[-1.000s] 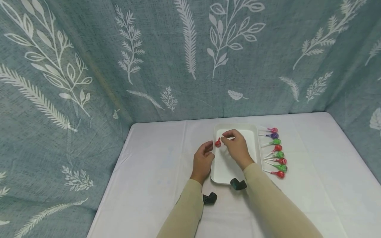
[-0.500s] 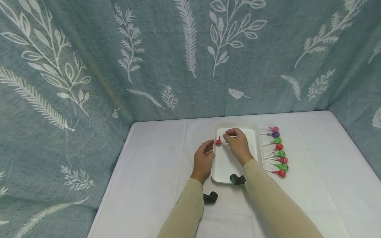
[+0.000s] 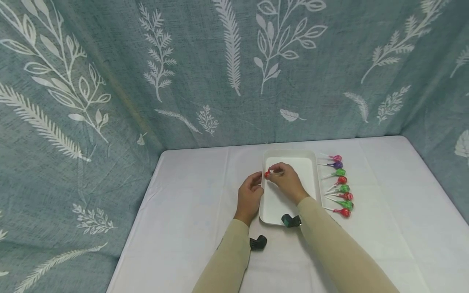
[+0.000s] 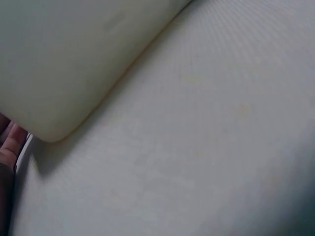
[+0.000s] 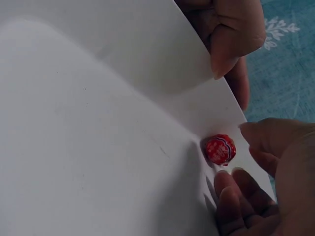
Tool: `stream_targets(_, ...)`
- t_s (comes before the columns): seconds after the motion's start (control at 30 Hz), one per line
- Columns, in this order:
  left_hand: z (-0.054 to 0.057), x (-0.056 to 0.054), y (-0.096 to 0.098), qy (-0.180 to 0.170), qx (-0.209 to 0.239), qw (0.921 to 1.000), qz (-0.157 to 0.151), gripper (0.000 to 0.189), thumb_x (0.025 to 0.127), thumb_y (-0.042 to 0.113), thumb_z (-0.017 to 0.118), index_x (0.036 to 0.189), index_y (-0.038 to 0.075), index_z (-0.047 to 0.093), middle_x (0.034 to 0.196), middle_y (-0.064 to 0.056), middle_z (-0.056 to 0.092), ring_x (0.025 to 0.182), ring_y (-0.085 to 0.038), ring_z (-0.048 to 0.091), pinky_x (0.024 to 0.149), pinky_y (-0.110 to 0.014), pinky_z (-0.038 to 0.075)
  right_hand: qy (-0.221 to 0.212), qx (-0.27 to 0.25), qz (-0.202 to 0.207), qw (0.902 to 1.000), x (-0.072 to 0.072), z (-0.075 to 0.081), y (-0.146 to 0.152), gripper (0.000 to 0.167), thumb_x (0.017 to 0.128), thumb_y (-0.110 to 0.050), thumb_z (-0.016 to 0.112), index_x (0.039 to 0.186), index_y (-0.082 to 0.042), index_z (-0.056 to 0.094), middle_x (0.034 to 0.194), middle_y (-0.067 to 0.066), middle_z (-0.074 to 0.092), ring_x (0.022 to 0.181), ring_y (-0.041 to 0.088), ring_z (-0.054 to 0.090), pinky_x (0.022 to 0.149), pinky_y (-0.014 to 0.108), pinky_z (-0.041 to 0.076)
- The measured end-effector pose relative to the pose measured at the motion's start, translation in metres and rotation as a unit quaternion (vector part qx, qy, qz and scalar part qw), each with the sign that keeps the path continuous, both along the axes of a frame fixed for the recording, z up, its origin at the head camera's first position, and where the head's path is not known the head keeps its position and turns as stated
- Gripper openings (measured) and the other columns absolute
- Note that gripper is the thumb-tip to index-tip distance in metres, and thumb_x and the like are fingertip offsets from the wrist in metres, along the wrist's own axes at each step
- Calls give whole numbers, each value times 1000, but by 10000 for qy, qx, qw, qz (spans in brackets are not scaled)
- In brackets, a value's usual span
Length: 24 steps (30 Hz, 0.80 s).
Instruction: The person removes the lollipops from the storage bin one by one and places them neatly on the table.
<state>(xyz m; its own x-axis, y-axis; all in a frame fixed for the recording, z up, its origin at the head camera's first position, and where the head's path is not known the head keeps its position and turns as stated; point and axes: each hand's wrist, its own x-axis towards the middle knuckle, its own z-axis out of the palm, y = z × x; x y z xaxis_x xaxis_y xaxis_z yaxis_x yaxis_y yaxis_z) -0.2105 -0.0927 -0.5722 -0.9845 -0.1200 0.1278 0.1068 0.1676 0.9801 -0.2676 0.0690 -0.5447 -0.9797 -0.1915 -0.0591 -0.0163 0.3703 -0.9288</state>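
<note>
In the head view, a white rectangular tray [image 3: 272, 205] lies on the table. My left hand [image 3: 250, 198] grips its left rim; the right wrist view shows the thumb [image 5: 226, 49] over the rim and other fingers behind it. A red-wrapped lollipop [image 5: 220, 150] rests inside against the tray's left wall, its stick hidden in that view. Around it, my right hand [image 3: 289, 182] has thumb and fingertips apart, with the candy between them and no clear contact. The left wrist view catches the tray's outer side [image 4: 74, 64] and a few fingers [image 4: 14, 142].
Several wrapped lollipops form a column right of the tray, among them a purple one [image 3: 337, 165], a green one [image 3: 344, 188] and a red one [image 3: 344, 212]. A white cloth [image 3: 190, 211] covers the table. Patterned teal curtains [image 3: 205, 73] hang behind and at the sides.
My right hand has moved left and slightly down from over the tray's middle to the red lollipop at the left wall. The left hand stays on the rim.
</note>
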Motion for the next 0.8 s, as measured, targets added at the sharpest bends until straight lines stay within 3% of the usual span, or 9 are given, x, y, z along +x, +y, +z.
stream_targets(0.27, 0, 0, -1, 51, -118, 9999, -18, 56, 90, -1, 57, 145, 6, 66, 132, -11, 72, 111, -25, 74, 96, -41, 62, 437, 708, 497, 9953, 2, 0, -2, 36, 99, -13, 77, 134, -2, 72, 124, 16, 65, 103, 30, 60, 87, 44, 53)
stream_targets(0.43, -1, 1, -1, 14, -31, 10000, -24, 55, 90, -1, 58, 144, 7, 67, 131, -10, 73, 111, -25, 74, 97, -43, 61, 532, 836, 493, 9939, 2, -2, -3, 25, 98, -9, 77, 121, -1, 72, 113, 14, 63, 100, 29, 58, 85, 42, 51)
stream_targets(0.57, -1, 0, -1, -11, 3, 10000, -8, 55, 91, -1, 58, 144, 7, 67, 131, -10, 73, 112, -25, 74, 98, -43, 61, 551, 898, 516, 9931, 2, -4, -3, 17, 97, -6, 76, 112, -1, 71, 109, 14, 63, 100, 31, 60, 90, 46, 52)
stream_targets(0.8, -2, 1, -1, -15, 37, 10000, -28, 55, 90, -2, 59, 144, 6, 67, 131, -10, 73, 112, -25, 74, 98, -42, 61, 408, 838, 410, 9948, 3, -6, -3, 19, 100, -7, 72, 118, -1, 71, 113, 14, 67, 107, 32, 62, 98, 51, 52)
